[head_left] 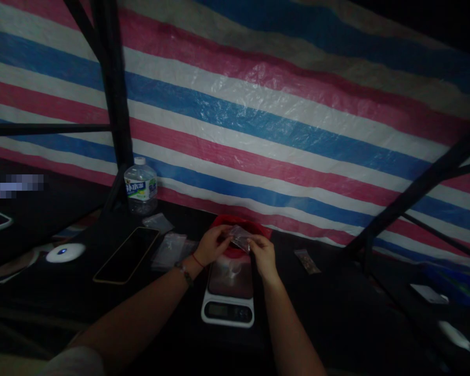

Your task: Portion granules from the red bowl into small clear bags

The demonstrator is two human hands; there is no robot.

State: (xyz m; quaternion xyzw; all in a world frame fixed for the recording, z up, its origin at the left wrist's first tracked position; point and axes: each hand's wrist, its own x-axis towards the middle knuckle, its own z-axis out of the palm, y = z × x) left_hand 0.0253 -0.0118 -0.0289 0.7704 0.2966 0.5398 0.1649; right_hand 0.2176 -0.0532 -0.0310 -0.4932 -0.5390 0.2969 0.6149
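Observation:
Between my two hands is a small clear plastic bag [241, 237]. My left hand [214, 244] pinches its left side, and my right hand [263, 251] grips its right edge. Just behind and below the bag is a red plastic bag or red-lined container [264, 230]; its contents are too dark to make out. Nearer to me, under my hands, sits a white digital scale [227, 312] with a dark display. To the left of my left wrist lies a stack of clear plastic bags [168, 251]. A small filled bag [307, 261] rests on the table to the right.
A phone [127, 256] lies at left, with a clear bottle [141, 188] behind it. Further left is a white oval device [65, 253]. Dark metal posts [115, 94] stand before a striped tarp [258, 130]. A blue item [454, 284] is at far right.

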